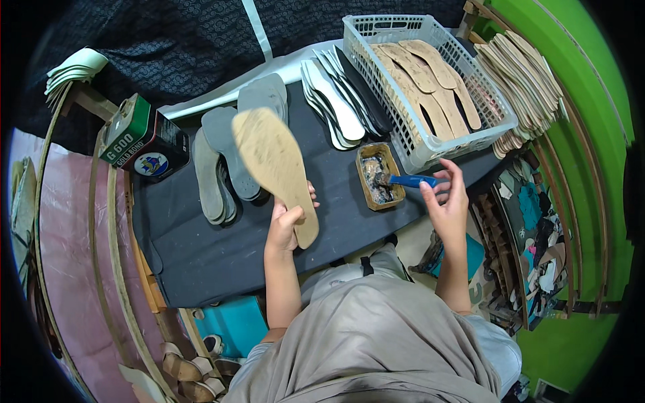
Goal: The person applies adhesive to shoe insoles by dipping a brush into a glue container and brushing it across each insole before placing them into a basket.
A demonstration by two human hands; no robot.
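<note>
My left hand (287,221) is closed around the narrow end of a tan insole board (272,158), its thumb lying across the face. The board's wide end tilts up and away over the table. At the right, my right hand (447,201) has thumb and fingers loosely around the end of a blue-handled brush (410,181). The brush's head rests inside a small rectangular tub (369,195) smeared with dark and pale residue. Left of the raised board lie grey shoe-sole pieces (228,144) in overlapping stacks.
White and black sole pieces (332,101) lie behind the tub. A white plastic basket (413,158) holds more tan insole boards; stacked sheets (521,87) stand beside it. A green-and-black metal can (151,138) is at the left of the dark-covered table (201,258).
</note>
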